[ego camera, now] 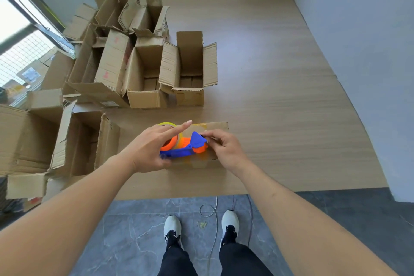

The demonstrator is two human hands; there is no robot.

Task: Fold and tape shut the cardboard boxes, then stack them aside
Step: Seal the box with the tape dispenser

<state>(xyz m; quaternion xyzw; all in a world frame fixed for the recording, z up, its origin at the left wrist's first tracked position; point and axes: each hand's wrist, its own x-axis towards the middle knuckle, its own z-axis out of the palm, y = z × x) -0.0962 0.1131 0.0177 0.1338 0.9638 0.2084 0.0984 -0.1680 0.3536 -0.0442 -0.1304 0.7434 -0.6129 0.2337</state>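
currently left hand (pixel 150 150) grips tape dispenser (pixel 182 147), right fingers (pixel 207 135) pinching its 3 o'clock end; best keep tape centred over box (pixel 212 126) seam.

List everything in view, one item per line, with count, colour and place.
tape dispenser: one, blue and orange, held over the closed box
tape roll: one, clear-yellowish, on the dispenser
closed box: one, brown cardboard, on the wood floor under the hands
open boxes: many, brown cardboard, clustered left and centre
wood floor: tan, centre
tiled floor: grey, near the feet
cable: thin, pale, looped on the tiles
shoes: two, white, bottom centre
left hand: grips the dispenser, forefinger extended
right hand: pinches at the dispenser's front end
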